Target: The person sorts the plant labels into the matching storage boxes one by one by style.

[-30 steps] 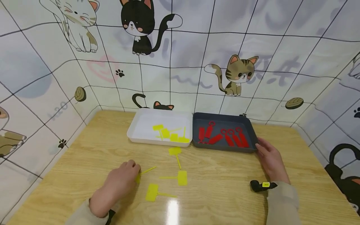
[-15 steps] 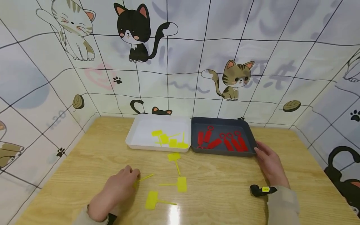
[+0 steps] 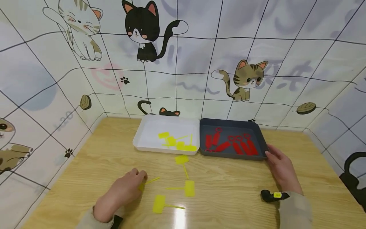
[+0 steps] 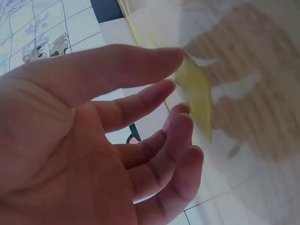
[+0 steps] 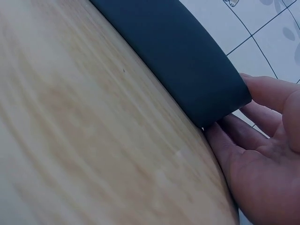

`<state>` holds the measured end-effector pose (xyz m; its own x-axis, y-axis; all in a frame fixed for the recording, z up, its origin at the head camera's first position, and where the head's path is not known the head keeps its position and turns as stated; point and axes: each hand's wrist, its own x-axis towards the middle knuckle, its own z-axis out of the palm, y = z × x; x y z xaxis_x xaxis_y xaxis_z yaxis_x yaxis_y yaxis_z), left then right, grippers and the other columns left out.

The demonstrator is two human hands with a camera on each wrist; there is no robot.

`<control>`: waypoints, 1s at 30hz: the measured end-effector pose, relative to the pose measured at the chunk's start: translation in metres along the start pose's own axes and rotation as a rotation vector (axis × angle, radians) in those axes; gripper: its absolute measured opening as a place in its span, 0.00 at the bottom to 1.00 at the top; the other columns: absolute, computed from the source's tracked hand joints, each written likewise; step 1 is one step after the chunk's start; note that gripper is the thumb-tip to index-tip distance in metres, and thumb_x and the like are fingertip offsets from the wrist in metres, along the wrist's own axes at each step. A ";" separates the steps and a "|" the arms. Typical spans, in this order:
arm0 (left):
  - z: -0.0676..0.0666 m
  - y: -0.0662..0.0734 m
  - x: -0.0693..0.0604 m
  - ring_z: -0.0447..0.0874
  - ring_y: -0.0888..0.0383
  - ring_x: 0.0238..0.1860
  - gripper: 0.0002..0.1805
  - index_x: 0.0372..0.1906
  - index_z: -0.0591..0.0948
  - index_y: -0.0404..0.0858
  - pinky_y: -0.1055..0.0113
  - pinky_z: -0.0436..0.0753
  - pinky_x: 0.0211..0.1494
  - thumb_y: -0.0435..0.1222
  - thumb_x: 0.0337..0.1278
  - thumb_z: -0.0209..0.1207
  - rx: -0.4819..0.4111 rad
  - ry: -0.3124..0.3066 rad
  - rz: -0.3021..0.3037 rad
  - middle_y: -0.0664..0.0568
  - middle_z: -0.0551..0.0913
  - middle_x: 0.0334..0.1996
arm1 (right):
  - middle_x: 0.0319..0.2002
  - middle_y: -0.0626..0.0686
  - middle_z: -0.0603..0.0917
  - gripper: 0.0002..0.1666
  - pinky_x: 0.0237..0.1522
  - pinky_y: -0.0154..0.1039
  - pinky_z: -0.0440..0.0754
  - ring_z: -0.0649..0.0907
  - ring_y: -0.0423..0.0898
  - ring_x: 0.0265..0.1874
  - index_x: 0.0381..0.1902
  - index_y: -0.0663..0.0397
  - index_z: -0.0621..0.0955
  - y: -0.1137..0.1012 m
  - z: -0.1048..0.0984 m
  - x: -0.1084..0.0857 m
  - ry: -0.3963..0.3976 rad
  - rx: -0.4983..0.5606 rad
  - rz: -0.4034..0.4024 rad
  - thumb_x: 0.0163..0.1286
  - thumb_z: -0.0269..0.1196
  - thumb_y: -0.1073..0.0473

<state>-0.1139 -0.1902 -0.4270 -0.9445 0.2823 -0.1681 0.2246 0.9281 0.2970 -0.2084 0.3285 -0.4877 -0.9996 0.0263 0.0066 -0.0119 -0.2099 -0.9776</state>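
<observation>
My left hand (image 3: 124, 187) is low over the table on the left and pinches a yellow T-shaped plant label (image 4: 196, 93) by its flat head. The label's thin stem (image 3: 152, 180) points right, and part of the head is hidden by the fingers. My right hand (image 3: 284, 170) holds the near right corner of a dark grey tray (image 5: 178, 56), with the thumb at its rim and the fingers around the corner. More yellow labels lie on the table: one label (image 3: 181, 159) near the white tray, one label (image 3: 189, 188) in the middle, one label (image 3: 159, 204) in front.
The white tray (image 3: 148, 130) holds several yellow labels (image 3: 171, 141). Beside it, touching, the grey tray holds several flat red tags (image 3: 223, 146) with ring ends. A cat-printed covering (image 3: 188, 51) stands behind the wooden table (image 3: 228, 190).
My left hand stays almost in place at the yellow label. The right hand keeps hold of the grey tray. The head view has shifted slightly; the trays and loose labels lie as before.
</observation>
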 end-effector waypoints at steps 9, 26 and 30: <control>0.003 0.005 0.005 0.66 0.59 0.29 0.10 0.31 0.76 0.43 0.65 0.69 0.23 0.34 0.40 0.64 0.041 0.097 0.024 0.54 0.66 0.30 | 0.62 0.54 0.59 0.35 0.49 0.23 0.68 0.73 0.32 0.50 0.67 0.63 0.52 -0.001 -0.003 0.002 0.000 0.053 -0.009 0.66 0.53 0.65; 0.017 0.031 0.032 0.65 0.59 0.19 0.09 0.19 0.73 0.43 0.67 0.66 0.19 0.33 0.46 0.60 0.183 0.204 0.040 0.56 0.66 0.18 | 0.62 0.54 0.59 0.36 0.49 0.23 0.68 0.72 0.31 0.51 0.67 0.63 0.52 0.001 -0.005 0.001 0.007 0.042 -0.008 0.66 0.53 0.64; 0.016 0.030 0.035 0.61 0.62 0.16 0.12 0.18 0.68 0.46 0.69 0.63 0.17 0.32 0.45 0.59 0.119 0.169 0.045 0.59 0.63 0.14 | 0.63 0.54 0.58 0.36 0.50 0.23 0.68 0.71 0.31 0.52 0.68 0.62 0.51 0.000 -0.004 0.003 0.007 0.015 -0.002 0.66 0.53 0.63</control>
<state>-0.1363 -0.1487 -0.4390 -0.9574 0.2885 0.0061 0.2846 0.9404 0.1859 -0.2111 0.3324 -0.4880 -0.9994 0.0331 0.0068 -0.0141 -0.2249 -0.9743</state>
